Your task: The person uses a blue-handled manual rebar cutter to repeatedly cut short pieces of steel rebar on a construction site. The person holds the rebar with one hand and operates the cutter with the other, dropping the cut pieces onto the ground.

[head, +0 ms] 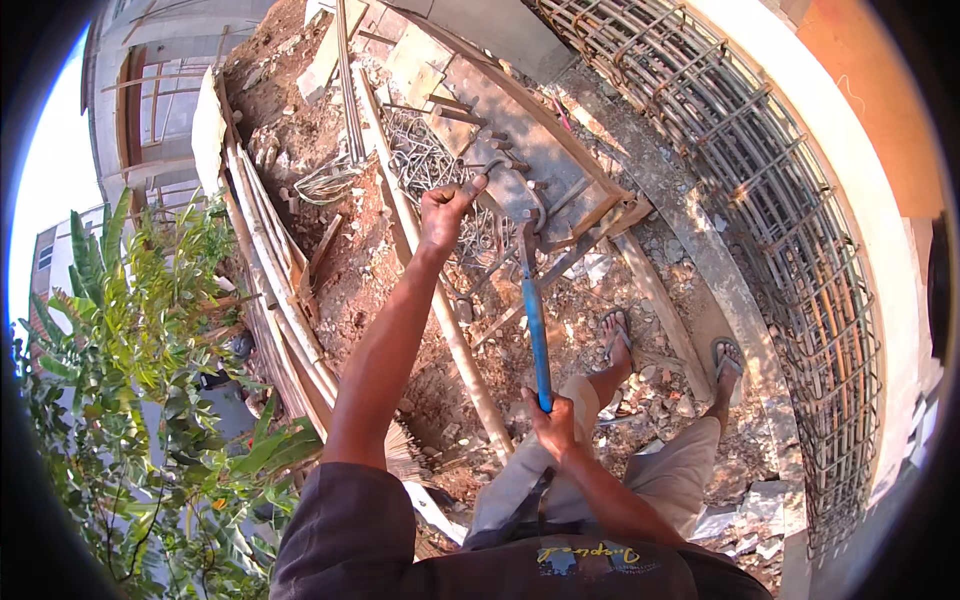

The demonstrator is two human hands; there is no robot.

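My right hand (pixel 555 424) is closed around the lower end of the long blue handle of a rebar bending wrench (pixel 537 322). The wrench's bare steel head (pixel 529 232) is at the near end of a wooden bending bench (pixel 499 142), by a thin curved steel bar (pixel 538 206). Up and to the left, my left hand (pixel 448 214) grips a thin steel rod (pixel 491 165), its thumb extended along it. Whether this rod and the curved bar are one piece, I cannot tell. Several short steel pegs (pixel 516 165) stand on the bench top.
Bent steel stirrups (pixel 424 150) lie heaped left of the bench. Long rebar cages (pixel 780 225) line the wall at right. A wooden pole (pixel 457 337) slants across the rubble, and a timber leg (pixel 664 315) props the bench near my feet. Leafy plants (pixel 142 360) grow at left.
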